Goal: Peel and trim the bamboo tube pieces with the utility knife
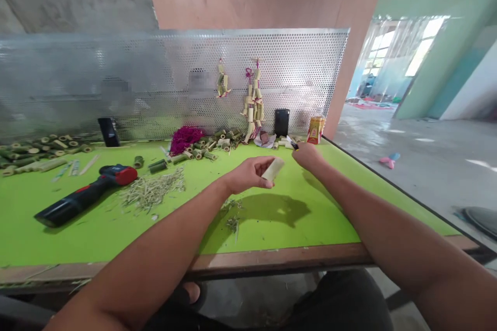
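Note:
In the middle of the head view, my left hand (248, 173) grips a short pale bamboo piece (274, 169), thumb below and fingers behind it. It is held above the table, and a shadow falls beneath. Farther right, my right hand (306, 155) is closed around a small knife (294, 146) with a dark and yellow handle, its tip pointing up and left toward the back of the table. Most of the handle is hidden by the fingers. Several cut bamboo pieces (282, 143) lie just beyond that hand.
A black and red power tool (87, 194) lies at left beside bamboo shavings (153, 190). Bamboo tubes (39, 151), purple string (185, 139), a phone (281, 122) and a yellow-red container (315, 130) line the back. Bamboo figures (254, 101) hang on the perforated metal panel (306, 67).

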Demonstrator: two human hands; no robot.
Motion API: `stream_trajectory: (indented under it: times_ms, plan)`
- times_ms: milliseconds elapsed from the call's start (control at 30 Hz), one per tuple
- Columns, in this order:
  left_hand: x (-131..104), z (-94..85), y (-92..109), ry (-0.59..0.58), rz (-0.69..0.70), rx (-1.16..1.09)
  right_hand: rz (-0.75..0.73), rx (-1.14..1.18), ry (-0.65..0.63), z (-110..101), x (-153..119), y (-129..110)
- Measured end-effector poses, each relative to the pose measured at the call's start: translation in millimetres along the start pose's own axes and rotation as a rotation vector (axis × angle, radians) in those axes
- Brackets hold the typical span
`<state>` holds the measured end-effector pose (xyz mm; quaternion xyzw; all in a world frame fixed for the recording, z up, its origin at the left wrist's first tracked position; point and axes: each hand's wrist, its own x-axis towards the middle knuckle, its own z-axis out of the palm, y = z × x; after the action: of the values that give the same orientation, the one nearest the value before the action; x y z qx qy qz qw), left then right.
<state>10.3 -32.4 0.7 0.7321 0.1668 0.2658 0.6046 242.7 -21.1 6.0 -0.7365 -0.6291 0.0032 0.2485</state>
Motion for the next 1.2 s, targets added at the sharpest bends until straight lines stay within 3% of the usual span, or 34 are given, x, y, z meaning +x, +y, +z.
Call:
stream_trajectory:
  times_ms: [133,200,333,433,600,833,933,1033,1200]
  plan:
    - [1.6,-0.5,-10.0,0.099,0.036,-0.039,-0.071,0.107,0.037,-0.6,-6.3,-3.9]
    - [3.9,-5.4,-14.3,0.186,0.076,-0.028,-0.168,0.381,0.016,3.5,-18.2,-15.6]
    - [6.8,-12.6,-17.2,0.229,0.15,0.042,-0.227,0.903,-0.315,6.2,-41.0,-32.1]
    - [7.0,-11.8,-17.3,0.188,0.155,0.118,-0.294,1.098,-0.522,3.4,-48.6,-34.5]
    - [6.7,-8.7,-19.0,0.157,0.143,0.319,-0.261,1.194,-0.506,5.8,-50.6,-39.5]
    - [8.0,-9.1,-19.9,0.317,0.208,0.52,-0.222,1.094,-0.432,9.9,-51.5,-45.0]
    - [7.0,-12.1,-15.2,0.355,0.185,0.543,-0.238,0.965,-0.284,6.8,-48.5,-43.0]
    - [5.6,-14.8,-10.0,0.385,0.167,0.59,-0.304,0.629,-0.091,4.9,-44.3,-39.5]
    - [3.4,-14.1,-5.7,0.389,0.139,0.607,-0.377,0.083,-0.102,8.1,-43.0,-38.6]
